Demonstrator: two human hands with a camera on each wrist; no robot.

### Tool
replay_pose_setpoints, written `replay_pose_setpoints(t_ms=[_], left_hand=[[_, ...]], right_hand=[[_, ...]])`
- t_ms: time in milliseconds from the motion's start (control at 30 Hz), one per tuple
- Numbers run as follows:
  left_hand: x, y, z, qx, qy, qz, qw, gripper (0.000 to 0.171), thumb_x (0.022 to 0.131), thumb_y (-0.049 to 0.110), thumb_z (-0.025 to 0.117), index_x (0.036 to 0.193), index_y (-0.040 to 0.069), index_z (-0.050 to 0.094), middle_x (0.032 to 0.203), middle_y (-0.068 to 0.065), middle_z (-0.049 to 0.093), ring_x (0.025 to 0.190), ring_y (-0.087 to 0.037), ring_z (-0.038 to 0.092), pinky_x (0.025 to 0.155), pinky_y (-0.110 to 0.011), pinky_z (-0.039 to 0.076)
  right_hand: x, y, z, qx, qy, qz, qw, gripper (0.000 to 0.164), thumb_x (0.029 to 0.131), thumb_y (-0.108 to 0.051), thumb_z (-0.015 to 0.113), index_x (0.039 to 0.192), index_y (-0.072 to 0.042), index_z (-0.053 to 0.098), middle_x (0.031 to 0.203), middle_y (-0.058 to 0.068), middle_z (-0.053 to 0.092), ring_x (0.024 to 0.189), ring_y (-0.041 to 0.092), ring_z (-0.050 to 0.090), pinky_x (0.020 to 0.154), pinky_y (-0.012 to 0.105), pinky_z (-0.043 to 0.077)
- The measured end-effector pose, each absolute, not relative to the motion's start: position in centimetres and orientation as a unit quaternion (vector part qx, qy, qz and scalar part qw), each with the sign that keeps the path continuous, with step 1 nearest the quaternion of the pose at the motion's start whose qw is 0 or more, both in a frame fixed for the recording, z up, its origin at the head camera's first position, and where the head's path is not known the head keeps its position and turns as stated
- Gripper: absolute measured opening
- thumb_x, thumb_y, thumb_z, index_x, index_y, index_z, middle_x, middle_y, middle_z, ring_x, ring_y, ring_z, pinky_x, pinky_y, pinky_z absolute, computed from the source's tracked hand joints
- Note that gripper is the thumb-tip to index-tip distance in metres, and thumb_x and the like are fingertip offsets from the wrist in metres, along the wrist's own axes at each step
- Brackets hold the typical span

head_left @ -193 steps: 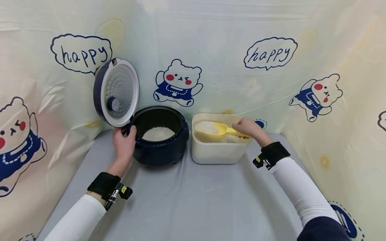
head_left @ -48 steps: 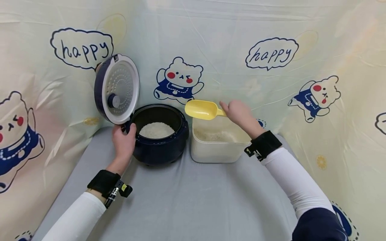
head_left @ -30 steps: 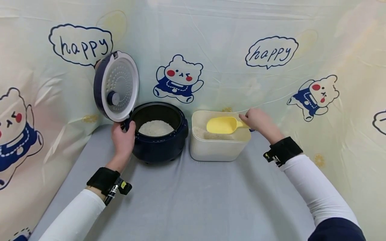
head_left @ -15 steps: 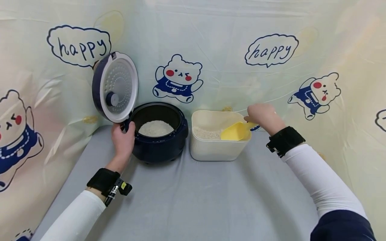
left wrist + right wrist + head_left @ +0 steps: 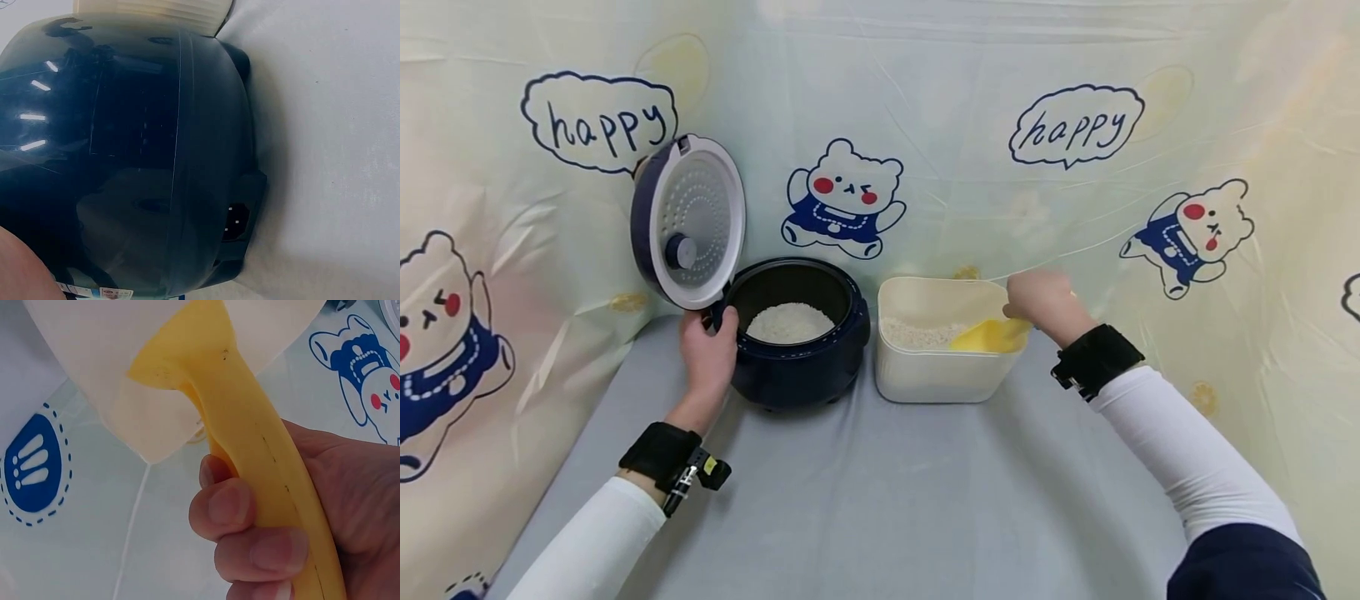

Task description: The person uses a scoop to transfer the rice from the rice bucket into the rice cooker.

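Note:
In the head view, my left hand (image 5: 707, 354) grips the hinge side of a dark blue rice cooker (image 5: 797, 375), thumb by its rim. The cooker's lid (image 5: 700, 221) stands raised, its perforated inner side facing right. White rice (image 5: 790, 323) lies heaped in the dark pot. To the right, a cream rice bin (image 5: 936, 379) holds more rice (image 5: 917, 335). My right hand (image 5: 1047, 304) is curled round the handle of a yellow scoop (image 5: 985, 337), at the bin's right end. The scoop's bowl tilts down into the rice, partly hidden by the bin's front wall. The right wrist view shows fingers wrapped round the handle (image 5: 269, 462).
A grey cloth (image 5: 865, 500) covers the table. Behind it hangs a pale curtain (image 5: 955, 192) printed with bears and lettering, close to the bin and lid. The left wrist view shows the cooker's power socket (image 5: 237, 222) low on its side.
The scoop, full of rice at first, later appears bare above the bin, then goes down into the rice at the right end. The cooker's rice heap looks larger. My left hand keeps its place.

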State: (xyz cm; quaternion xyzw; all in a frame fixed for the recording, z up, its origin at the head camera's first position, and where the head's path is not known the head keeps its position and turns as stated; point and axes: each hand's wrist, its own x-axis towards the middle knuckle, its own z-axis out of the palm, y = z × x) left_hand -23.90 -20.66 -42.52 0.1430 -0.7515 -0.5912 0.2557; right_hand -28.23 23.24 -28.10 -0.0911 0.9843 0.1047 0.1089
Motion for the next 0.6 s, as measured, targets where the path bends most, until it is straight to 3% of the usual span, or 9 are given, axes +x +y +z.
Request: replay_pose_setpoints(t_ms=[167, 367, 600], left_hand=[[-23.9, -20.6, -42.5, 0.141, -0.751, -0.593, 0.253, 0.051, 0.104, 0.032, 0.058, 0.145, 0.004, 0.052, 0.146, -0.016, 0.052, 0.133, -0.029, 0.048, 0.113, -0.044, 0.038], [-23.7, -20.6, -42.5, 0.141, -0.755, -0.592, 0.244, 0.053, 0.105, 0.034, 0.057, 0.148, 0.005, 0.050, 0.149, -0.016, 0.049, 0.135, -0.030, 0.047, 0.113, -0.045, 0.038], [-23.7, -20.5, -42.4, 0.139, -0.749, -0.601, 0.242, 0.054, 0.105, 0.036, 0.056, 0.150, 0.006, 0.048, 0.150, -0.014, 0.049, 0.134, -0.028, 0.047, 0.112, -0.044, 0.038]], right_hand=[[-28.2, 23.1, -29.6, -0.104, 0.983, 0.088, 0.121, 0.033, 0.101, -0.020, 0.058, 0.070, -0.009, 0.061, 0.061, 0.005, 0.061, 0.052, 0.019, 0.060, 0.048, 0.027, 0.038], [-28.3, 22.6, -31.2, -0.068, 0.985, 0.055, 0.148, 0.027, 0.103, -0.025, 0.058, 0.091, -0.002, 0.068, 0.072, 0.008, 0.063, 0.057, 0.019, 0.063, 0.053, 0.027, 0.044], [-28.6, 22.0, -32.3, -0.042, 0.984, 0.013, 0.173, 0.027, 0.105, -0.026, 0.058, 0.102, -0.001, 0.067, 0.078, 0.009, 0.061, 0.062, 0.021, 0.065, 0.057, 0.027, 0.048]])
